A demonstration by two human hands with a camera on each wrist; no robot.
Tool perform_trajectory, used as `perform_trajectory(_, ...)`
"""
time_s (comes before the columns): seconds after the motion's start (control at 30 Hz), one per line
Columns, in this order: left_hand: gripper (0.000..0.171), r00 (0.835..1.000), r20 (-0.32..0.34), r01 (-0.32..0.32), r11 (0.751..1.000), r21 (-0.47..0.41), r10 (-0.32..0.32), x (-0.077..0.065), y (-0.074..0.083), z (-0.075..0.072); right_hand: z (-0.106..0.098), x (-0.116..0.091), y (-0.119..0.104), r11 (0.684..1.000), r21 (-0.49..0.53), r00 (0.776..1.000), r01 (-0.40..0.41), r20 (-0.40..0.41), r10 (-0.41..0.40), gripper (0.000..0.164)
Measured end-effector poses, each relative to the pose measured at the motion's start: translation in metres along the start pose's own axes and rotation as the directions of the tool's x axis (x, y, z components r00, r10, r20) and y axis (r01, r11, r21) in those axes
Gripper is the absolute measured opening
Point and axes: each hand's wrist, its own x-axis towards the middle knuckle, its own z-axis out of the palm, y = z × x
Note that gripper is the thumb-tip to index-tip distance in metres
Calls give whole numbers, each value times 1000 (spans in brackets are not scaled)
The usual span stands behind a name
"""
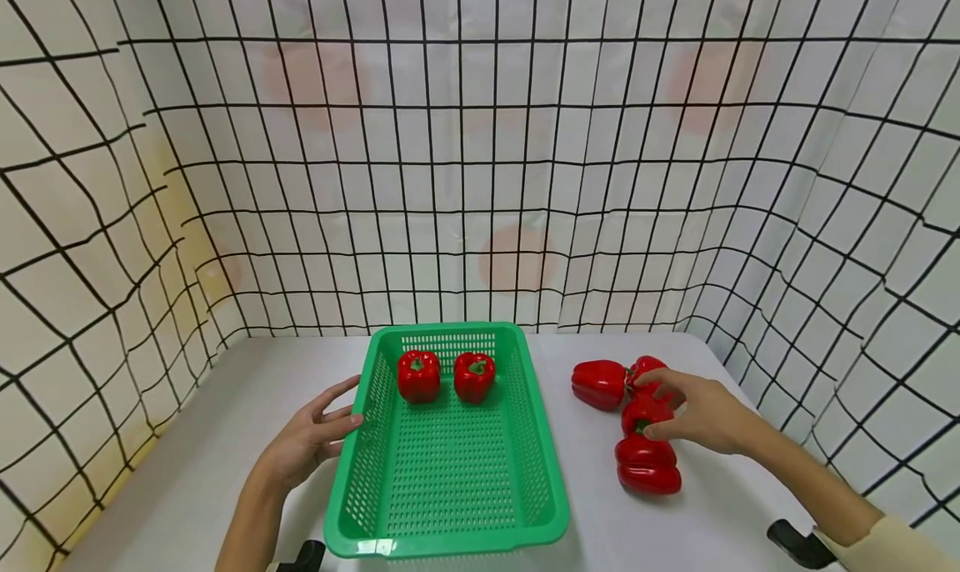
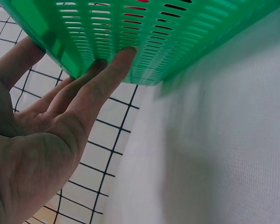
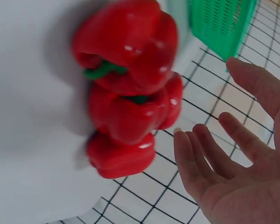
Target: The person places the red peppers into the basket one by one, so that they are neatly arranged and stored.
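Note:
A green plastic basket (image 1: pixel 450 472) with slotted walls stands in the middle of the table. Two red bell peppers, one on the left (image 1: pixel 418 378) and one on the right (image 1: pixel 474 378), sit at its far end. My left hand (image 1: pixel 303 439) is at the basket's left side, its extended fingertips against the slotted wall in the left wrist view. To the right of the basket several more red bell peppers lie clustered, the nearest one (image 1: pixel 648 465) on its side. Over this cluster, my right hand (image 1: pixel 701 409) hovers with thumb and fingers spread and nothing between them. It partly covers the far peppers.
A white table (image 1: pixel 585 505) carries everything. Black grid netting (image 1: pixel 461 163) over pale sheeting encloses the back and both sides, close to the table's far edge.

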Motion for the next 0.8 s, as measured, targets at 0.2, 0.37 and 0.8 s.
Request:
perform_trajectory(0.2,79,1000,12,-10,1000,10,9,-1,1,1,4,-13,10,999,13,998,-40,59,39,80)
perform_trajectory(0.37,80,1000,18,-16,1000,12,15,-1,1,1,12,-19,21,998,31,994,-45,99,42,79)
perform_trajectory(0.8,79,1000,-12,13,1000,10,-13,-1,1,2,32,-22,33,995,90,986,-44,164,29,87)
